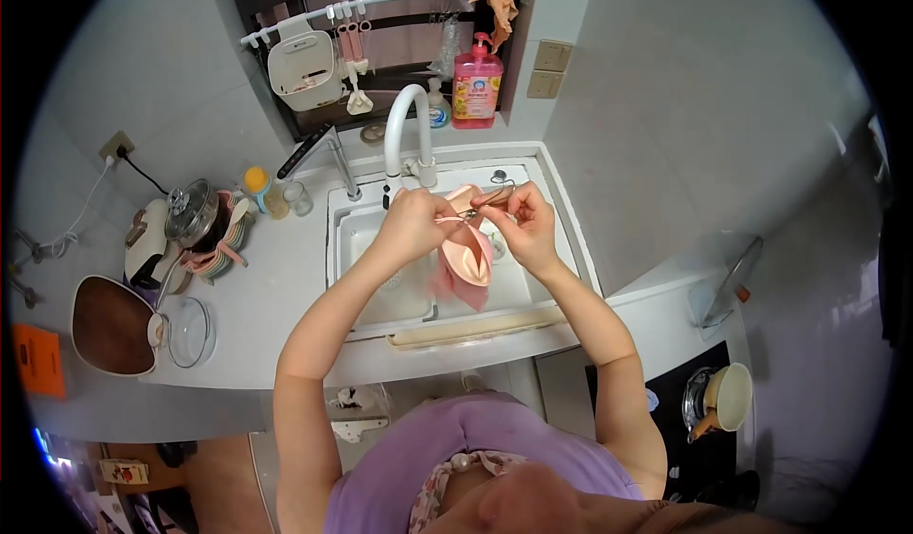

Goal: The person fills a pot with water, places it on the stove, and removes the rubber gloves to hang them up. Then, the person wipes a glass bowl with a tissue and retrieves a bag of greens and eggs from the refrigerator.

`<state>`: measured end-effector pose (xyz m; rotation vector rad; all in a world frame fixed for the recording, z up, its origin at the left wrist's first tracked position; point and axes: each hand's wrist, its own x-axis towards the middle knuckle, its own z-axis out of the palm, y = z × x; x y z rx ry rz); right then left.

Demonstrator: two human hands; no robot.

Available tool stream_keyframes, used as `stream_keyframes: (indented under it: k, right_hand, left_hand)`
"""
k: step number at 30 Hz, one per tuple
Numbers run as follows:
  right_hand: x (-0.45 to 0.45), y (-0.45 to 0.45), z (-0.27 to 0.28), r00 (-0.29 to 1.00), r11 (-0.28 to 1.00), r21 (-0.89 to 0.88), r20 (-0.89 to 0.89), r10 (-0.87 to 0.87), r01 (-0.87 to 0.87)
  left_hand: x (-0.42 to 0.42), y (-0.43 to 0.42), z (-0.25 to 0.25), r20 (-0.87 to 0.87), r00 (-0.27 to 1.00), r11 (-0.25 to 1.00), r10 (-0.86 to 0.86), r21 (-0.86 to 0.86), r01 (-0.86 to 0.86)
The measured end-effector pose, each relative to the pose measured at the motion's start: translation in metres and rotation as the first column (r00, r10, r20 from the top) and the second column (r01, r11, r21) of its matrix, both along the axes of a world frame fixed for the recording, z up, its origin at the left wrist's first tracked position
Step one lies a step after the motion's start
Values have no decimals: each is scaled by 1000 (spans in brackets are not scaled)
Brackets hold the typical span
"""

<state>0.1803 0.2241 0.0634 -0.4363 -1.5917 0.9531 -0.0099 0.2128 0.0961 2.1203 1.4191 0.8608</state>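
Over the white sink (366,234), a pink cloth item (468,253) with a paler, cup-like inside hangs between my two hands. My left hand (418,222) pinches a pink strap or edge of it. On the other side, my right hand (523,222) has its fingers closed on a thin dark wire or clip (496,192) at the item's top. The fingertips of both hands are close together around a small metallic part. The lower end of the item hangs free above the basin. The white faucet (409,120) arches just behind my hands.
A pink soap bottle (476,87) stands behind the sink, below a hanging rail with a white basket (304,66). On the left counter are a lidded pot (195,213), a yellow-capped bottle (264,192) and a glass bowl (190,332). A pan (730,397) sits on the right stove.
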Motion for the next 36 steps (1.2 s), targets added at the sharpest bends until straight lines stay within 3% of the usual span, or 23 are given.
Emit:
stream_keyframes:
  k: [6,9,10,13,14,17,20,21,22,23,24,25,27,28,30,31,33,36]
  right_hand:
    - [14,-7,2,969,993,101,235,-77,55]
    - [8,-3,16,988,991,-101,120,94,-82]
    - [7,0,19,988,992,-101,128,84,-71]
    - [9,6,44,930,976,-217,360,76,4]
    - [3,16,35,970,959,-270,197,141,-84]
    - [-5,19,71,796,906,-414,519,311,-85]
    - [-18,41,81,741,973,-210,637,213,-99]
    - [-22,54,85,728,984,-146,664,172,-99]
    - [-23,67,98,755,973,-198,619,218,-118]
    - [-20,89,112,732,991,-106,668,130,-79]
    - [-18,94,137,738,998,-55,675,23,19]
    - [-14,114,152,743,995,70,663,-96,66]
    - [-9,152,184,807,986,158,573,-139,57]
    - [-13,164,201,853,996,74,515,-86,56]
    - [-25,187,222,930,990,138,359,-77,29]
    - [-29,211,230,952,981,194,293,-82,24]
    - [-45,250,242,966,975,221,246,-82,26]
    - [-78,277,247,965,986,168,260,-45,0]
  left_hand:
    - [4,-12,6,-70,996,997,-56,55,60]
    - [2,-14,8,-143,988,974,-59,210,89]
    - [1,-15,13,-163,986,981,-36,184,66]
    - [-6,-3,2,-106,994,970,-21,240,46]
    - [-8,1,0,-113,993,968,18,251,11]
    - [-11,9,-3,41,996,942,80,323,-89]
    - [-20,15,-4,66,993,941,96,320,-112]
    - [-21,14,1,134,985,901,105,407,-151]
    - [-20,11,10,199,974,851,107,488,-193]
    - [-21,6,21,263,959,793,102,561,-238]
    - [-32,-3,39,208,977,824,40,547,-150]
    - [-35,-23,66,396,900,878,-183,478,-32]
    - [-34,-73,123,676,503,842,-538,460,282]
    - [-34,-95,141,691,465,832,-553,486,268]
    - [-33,-138,177,712,389,811,-584,536,236]
    - [-39,-179,203,839,391,925,-379,337,176]
    - [-42,-204,226,879,412,963,-239,270,-18]
    - [-47,-202,204,796,276,842,-539,518,151]
